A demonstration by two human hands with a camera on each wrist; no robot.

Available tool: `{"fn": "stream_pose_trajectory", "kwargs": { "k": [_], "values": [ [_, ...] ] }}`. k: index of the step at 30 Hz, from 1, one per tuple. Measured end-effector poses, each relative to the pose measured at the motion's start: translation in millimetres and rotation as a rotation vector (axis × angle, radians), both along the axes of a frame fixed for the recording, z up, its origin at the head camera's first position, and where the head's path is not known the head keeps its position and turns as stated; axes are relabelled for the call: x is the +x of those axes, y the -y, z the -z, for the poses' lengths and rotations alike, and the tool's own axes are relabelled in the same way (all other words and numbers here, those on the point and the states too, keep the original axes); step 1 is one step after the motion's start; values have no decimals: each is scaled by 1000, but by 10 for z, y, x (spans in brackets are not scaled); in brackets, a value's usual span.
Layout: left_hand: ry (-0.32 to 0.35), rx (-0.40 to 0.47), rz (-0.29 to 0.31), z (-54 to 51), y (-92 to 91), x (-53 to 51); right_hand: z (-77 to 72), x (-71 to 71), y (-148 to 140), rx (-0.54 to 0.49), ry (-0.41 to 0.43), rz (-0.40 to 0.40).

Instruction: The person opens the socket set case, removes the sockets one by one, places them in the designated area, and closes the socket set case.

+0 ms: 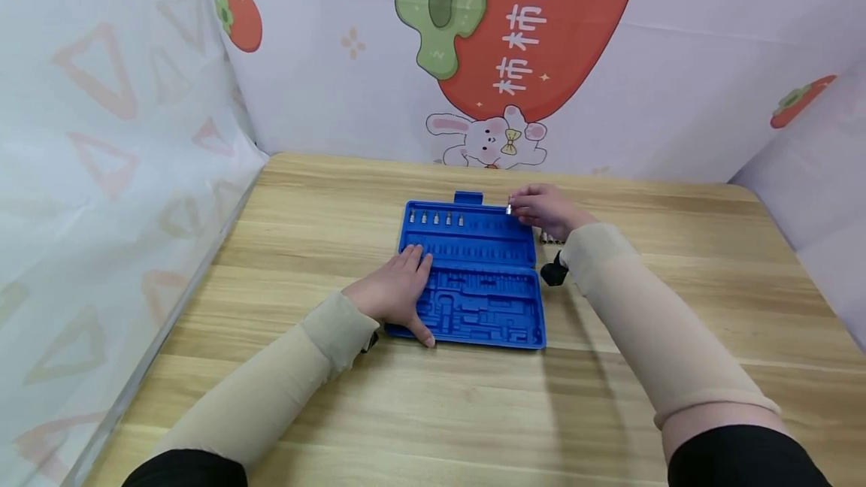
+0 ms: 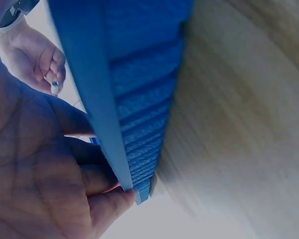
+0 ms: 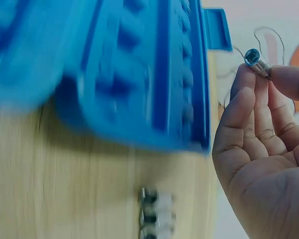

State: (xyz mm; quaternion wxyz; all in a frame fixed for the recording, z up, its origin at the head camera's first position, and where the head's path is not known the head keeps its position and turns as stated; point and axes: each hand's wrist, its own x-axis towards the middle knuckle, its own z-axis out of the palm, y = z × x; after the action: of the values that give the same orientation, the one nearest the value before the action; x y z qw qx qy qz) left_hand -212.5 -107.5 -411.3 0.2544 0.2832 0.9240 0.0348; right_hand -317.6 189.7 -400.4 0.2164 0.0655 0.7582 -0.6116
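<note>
An open blue plastic tool case (image 1: 483, 252) lies on the wooden table, its moulded slots facing up. Several small silver sockets (image 1: 436, 219) stand in a row in the far left part of its upper half. My left hand (image 1: 395, 288) rests on the case's left side with fingers extended; in the left wrist view its fingertips touch the case wall (image 2: 92, 74). Above the far right corner, my right hand (image 1: 546, 210) pinches a small metal socket (image 3: 257, 62) between thumb and fingers, its hollow end showing in the right wrist view.
More loose sockets (image 3: 157, 217) lie in a row on the table just right of the case, partly behind the right hand in the head view. A printed cloth (image 1: 325, 81) hangs behind the table's far edge. The wooden tabletop (image 1: 291, 246) extends around the case.
</note>
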Motion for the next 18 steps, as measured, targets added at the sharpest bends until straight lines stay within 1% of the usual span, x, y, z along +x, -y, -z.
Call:
{"fn": "stream_pose_trajectory", "kwargs": {
  "k": [4,10,13,18],
  "values": [
    [-2,25,-5,19,15,1,-29,54,-196,19,-9,2],
    [-10,36,-7,33,46,-2,-38,145,-453,53,-3,-24],
    [-19,37,2,40,52,-1,-27,195,-571,48,-8,-34],
    [-34,31,27,55,65,5,-7,272,-733,37,-20,-28]
  ]
}}
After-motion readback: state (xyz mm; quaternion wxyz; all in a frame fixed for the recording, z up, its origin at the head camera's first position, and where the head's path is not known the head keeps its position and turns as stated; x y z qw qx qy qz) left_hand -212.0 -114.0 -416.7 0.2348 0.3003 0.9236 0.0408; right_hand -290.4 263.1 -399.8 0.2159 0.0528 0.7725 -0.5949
